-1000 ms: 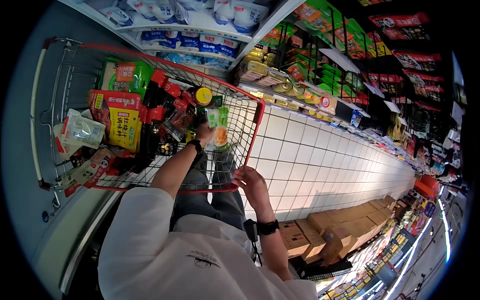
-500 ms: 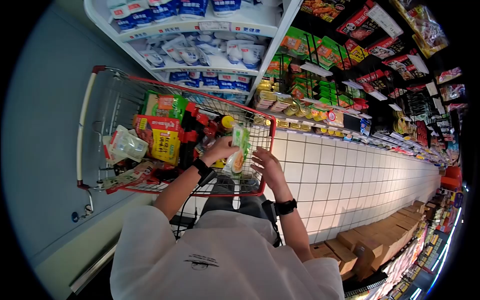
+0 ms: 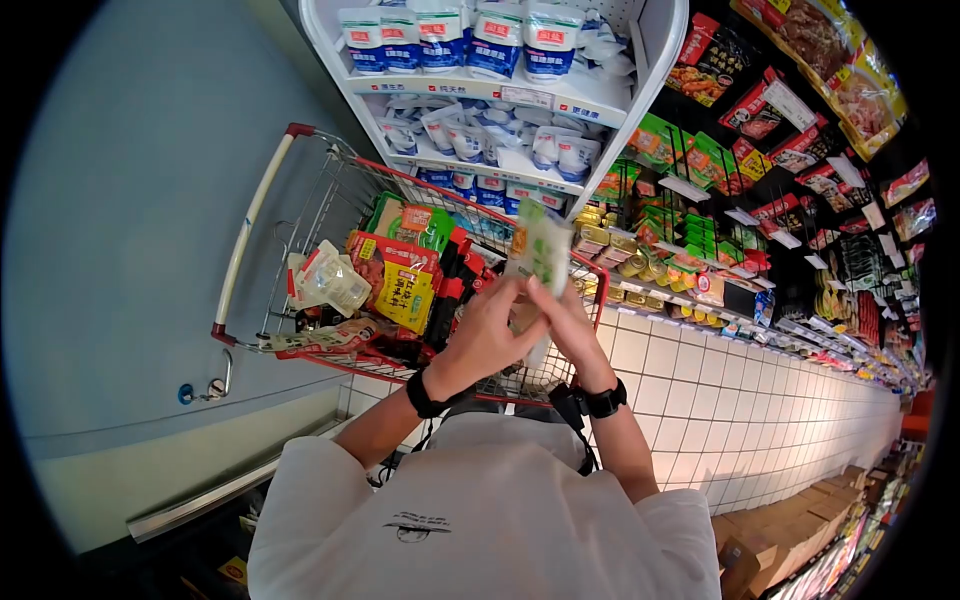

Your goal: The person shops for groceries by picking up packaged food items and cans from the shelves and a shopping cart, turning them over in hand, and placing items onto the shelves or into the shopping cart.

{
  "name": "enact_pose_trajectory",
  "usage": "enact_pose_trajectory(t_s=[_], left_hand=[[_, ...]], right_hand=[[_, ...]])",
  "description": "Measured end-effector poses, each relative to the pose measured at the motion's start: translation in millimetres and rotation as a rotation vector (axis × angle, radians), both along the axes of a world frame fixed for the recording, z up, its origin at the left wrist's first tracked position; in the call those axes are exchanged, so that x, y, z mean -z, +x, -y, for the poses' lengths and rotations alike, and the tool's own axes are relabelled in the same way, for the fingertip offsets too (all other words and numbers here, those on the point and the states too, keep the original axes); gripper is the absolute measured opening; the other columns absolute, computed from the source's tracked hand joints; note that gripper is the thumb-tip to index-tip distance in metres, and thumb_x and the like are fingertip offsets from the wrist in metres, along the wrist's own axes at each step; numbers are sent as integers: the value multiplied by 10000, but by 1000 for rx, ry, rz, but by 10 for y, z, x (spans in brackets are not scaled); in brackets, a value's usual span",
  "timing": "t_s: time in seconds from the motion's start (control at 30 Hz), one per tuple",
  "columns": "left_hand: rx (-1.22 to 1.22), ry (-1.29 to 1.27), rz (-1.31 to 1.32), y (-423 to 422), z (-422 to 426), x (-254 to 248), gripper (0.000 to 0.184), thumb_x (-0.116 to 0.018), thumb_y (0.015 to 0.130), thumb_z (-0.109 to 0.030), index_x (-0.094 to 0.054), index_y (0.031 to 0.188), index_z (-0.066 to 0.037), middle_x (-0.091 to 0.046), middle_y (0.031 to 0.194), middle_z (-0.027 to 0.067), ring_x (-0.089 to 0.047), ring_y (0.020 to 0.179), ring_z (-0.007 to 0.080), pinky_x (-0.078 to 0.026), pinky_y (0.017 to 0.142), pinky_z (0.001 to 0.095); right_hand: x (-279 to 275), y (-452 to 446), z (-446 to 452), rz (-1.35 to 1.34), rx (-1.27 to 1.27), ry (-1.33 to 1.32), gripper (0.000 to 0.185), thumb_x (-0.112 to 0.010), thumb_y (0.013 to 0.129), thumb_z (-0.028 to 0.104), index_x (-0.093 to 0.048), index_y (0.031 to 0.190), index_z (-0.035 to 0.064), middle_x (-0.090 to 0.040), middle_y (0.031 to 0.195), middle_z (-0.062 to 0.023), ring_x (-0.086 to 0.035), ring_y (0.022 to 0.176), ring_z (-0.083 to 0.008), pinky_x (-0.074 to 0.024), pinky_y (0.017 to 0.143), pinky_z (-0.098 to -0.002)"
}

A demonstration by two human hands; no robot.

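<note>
A green-and-white plastic food packet (image 3: 540,245) stands tilted up over the end of the shopping cart (image 3: 601,310) and is slightly blurred. My left hand (image 3: 488,335) grips its lower part from the left. From the other side my right hand (image 3: 572,325) closes on the packet, thumb across the front, so the fingers of both hands meet. Those hands hide the packet's lower end. Beneath and to the left, the cart holds a red-and-yellow pouch (image 3: 396,280), a green packet (image 3: 415,222) and a clear-and-white packet (image 3: 332,280).
White shelves (image 3: 480,88) with blue-and-white salt bags (image 3: 495,42) stand just beyond the cart. Hanging packets (image 3: 720,165) and cans (image 3: 640,262) line the aisle on the right. Cardboard boxes (image 3: 790,530) sit at lower right, and a grey wall (image 3: 130,250) rises at left.
The packet has been lifted and turned upward. My right hand, earlier open and apart from it, has come onto it beside my left. The cart and shelves have shifted right in view.
</note>
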State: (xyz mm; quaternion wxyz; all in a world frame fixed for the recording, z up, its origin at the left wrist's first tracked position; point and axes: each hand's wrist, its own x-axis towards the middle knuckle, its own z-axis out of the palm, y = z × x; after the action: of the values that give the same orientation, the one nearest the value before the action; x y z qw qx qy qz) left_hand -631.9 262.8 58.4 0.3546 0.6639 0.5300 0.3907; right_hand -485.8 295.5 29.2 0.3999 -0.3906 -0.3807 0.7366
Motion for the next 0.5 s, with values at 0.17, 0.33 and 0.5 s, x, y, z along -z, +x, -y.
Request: enact_pose_trajectory(t_s=[0.17, 0.33, 0.5], left_hand=[[-24, 228, 16, -180, 79, -87, 382, -703, 848, -143, -545, 1168, -6, -616, 1074, 139, -604, 915, 242, -490, 723, 318], [-229, 184, 131, -358, -103, -75, 344, -599, 953, -174, -500, 1220, 18, -587, 1112, 108, -559, 941, 167, -456, 787, 285], [-41, -6, 441, -364, -38, -100, 296, -591, 968, -213, -524, 1142, 17, -633, 884, 78, -574, 758, 103, -461, 663, 252]], right_hand=[[-118, 117, -11, -249, 109, -173, 506, -598, 962, 305, -452, 1340, 3, -595, 1237, -133, -618, 1085, -230, -530, 888, -353], [-268, 244, 43, -417, 30, -207, 518, -544, 983, 299, -401, 1396, 20, -550, 1325, -149, -593, 1158, -265, -516, 954, -390], [-248, 330, 152, -446, -56, -144, 561, -471, 1002, 301, -302, 1445, 0, -467, 1409, -197, -516, 1256, -335, -467, 1024, -463]])
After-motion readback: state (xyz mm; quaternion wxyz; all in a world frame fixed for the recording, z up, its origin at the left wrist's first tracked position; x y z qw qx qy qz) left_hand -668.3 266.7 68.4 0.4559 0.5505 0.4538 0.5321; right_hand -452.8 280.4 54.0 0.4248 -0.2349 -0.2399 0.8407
